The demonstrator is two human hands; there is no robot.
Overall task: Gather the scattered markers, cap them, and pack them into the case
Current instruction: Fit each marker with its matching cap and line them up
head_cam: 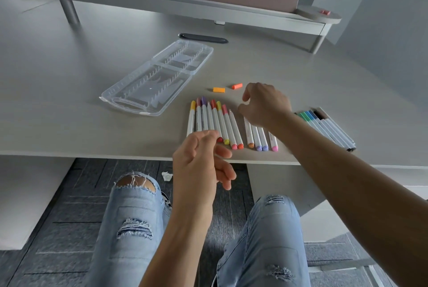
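A row of markers [214, 122] is laid side by side on the bench [69, 101], near its front edge, in about the middle of the view. Most are capped, but one at the right end of the row shows a bare pale tip [230, 110]. A second small bunch [259, 138] is seen just to the right, at about 3 o'clock from the row, partly under the right arm. A third bunch with green, blue and black caps [328, 126] lies farther out at 3 o'clock. Two loose orange caps [218, 89] [237, 86] lie at 12 o'clock from the row. The clear case [157, 78] lies open and flat at about 10 o'clock.

The right hand [264, 103] is held over the bench with fingers loosely curled and nothing seen in it. The left hand [201, 159] is held up at 6 o'clock, fingers loosely bent; nothing can be seen in it.

The next step is judged to be capping. An orange cap should be picked up, matched to the bare marker, and pushed straight on until it is snug.

The tops of the second bunch are hidden by the right hand, so it cannot be told if those are capped. The dark thing [203, 38] behind the case is hard to make out.
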